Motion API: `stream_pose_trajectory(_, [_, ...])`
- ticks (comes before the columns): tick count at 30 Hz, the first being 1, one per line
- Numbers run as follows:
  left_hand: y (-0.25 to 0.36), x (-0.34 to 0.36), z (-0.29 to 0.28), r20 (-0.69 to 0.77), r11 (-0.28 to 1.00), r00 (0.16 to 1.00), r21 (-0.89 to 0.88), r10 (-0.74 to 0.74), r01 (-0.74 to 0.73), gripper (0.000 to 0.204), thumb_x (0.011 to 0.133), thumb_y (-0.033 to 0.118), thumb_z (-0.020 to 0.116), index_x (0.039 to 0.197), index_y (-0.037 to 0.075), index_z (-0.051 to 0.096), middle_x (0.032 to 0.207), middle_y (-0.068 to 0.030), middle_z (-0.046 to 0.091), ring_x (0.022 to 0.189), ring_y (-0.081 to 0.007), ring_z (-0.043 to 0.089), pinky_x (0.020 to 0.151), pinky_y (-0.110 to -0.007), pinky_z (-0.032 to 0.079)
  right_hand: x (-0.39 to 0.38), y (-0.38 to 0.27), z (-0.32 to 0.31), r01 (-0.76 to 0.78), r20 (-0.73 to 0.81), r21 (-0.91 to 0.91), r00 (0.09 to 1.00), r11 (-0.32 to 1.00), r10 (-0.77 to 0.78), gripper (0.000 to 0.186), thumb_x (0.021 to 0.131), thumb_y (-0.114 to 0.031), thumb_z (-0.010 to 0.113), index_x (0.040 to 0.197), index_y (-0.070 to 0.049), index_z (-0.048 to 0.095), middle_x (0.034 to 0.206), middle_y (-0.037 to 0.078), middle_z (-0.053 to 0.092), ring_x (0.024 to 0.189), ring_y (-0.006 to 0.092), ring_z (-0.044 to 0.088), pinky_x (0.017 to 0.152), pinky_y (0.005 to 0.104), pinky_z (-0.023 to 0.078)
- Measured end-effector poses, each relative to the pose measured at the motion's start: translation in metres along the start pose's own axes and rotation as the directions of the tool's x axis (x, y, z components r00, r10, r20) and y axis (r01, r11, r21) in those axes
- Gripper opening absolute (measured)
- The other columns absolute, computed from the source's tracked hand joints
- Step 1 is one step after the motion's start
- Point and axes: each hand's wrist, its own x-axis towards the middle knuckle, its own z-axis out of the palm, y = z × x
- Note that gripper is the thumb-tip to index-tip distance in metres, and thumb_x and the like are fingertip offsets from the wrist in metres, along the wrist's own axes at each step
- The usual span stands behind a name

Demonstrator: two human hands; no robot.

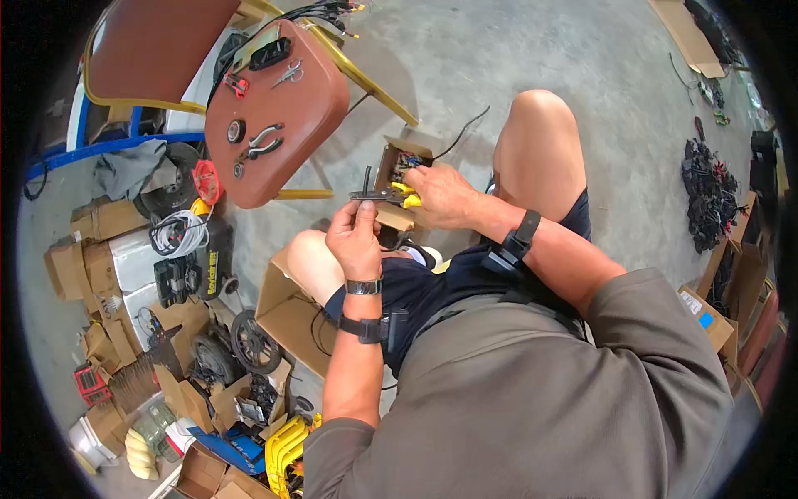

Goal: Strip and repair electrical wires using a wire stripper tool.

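Between my knees, my right hand [440, 193] is closed on the yellow handles of a hand tool, perhaps a wire stripper [384, 196]. My left hand [353, 237] pinches a short piece of black cable [366, 175] at the tool's dark jaws, thumb on top. Just beyond both hands is a small open cardboard box [387, 162] with small parts inside. A chair seat [291, 91] at upper left holds pliers [266, 141], scissors [288, 72], tape rolls and small items.
Cluttered boxes [108, 283], wheels [253, 341], coiled white cable [179, 233] and yellow plastic items fill the left side. A large box [295, 333] sits by my left leg. Tangled black wiring [705, 191] and cartons [706, 320] lie at the right.
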Motion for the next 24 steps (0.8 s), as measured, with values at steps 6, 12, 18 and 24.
stream_pose_trajectory(6, [-0.012,0.009,0.011,-0.052,0.998,0.998,-0.053,-0.021,0.018,0.009,0.097,0.006,0.068,0.099,-0.003,0.069,0.073,0.0013,0.061,0.057,-0.005,0.048,0.051,-0.021,0.037,-0.004,-0.001,-0.002,-0.063,0.079,0.021,0.995,0.998,0.061,0.028,0.086,-0.02,0.066,0.105,-0.002,0.058,0.102,0.02,0.065,0.1,0.0409,0.065,0.084,0.052,0.051])
stream_pose_trajectory(12, [0.018,-0.01,0.004,0.176,0.971,0.983,-0.22,-0.061,0.099,0.013,0.095,0.01,0.072,0.092,-0.002,0.067,0.064,0.0032,0.053,0.051,-0.0045,0.04,0.046,-0.022,0.029,-0.003,0.004,0.001,0.068,0.022,0.026,0.997,0.997,-0.068,0.023,0.084,-0.012,0.065,0.105,-0.007,0.059,0.104,0.013,0.063,0.107,0.0352,0.061,0.09,0.0476,0.046])
stream_pose_trajectory(18, [0.03,-0.021,0.009,0.321,0.923,0.943,-0.332,-0.084,0.195,0.012,0.097,0.009,0.069,0.092,-0.001,0.066,0.063,0.0016,0.051,0.049,-0.0065,0.038,0.045,-0.024,0.028,0.001,0.006,0.005,0.178,-0.116,0.127,0.98,0.976,-0.164,0.025,0.084,-0.01,0.066,0.109,-0.012,0.061,0.105,0.007,0.062,0.108,0.0311,0.058,0.092,0.0447,0.045])
stream_pose_trajectory(24, [0.031,-0.025,0.012,0.473,0.85,0.873,-0.403,-0.123,0.338,0.013,0.098,0.011,0.068,0.095,-0.001,0.065,0.061,0.0015,0.046,0.048,-0.0075,0.034,0.045,-0.025,0.027,0.004,0.009,0.002,0.268,-0.211,0.105,0.947,0.958,-0.242,0.029,0.083,-0.011,0.069,0.111,-0.013,0.062,0.105,0.006,0.062,0.107,0.0303,0.057,0.092,0.0441,0.045])
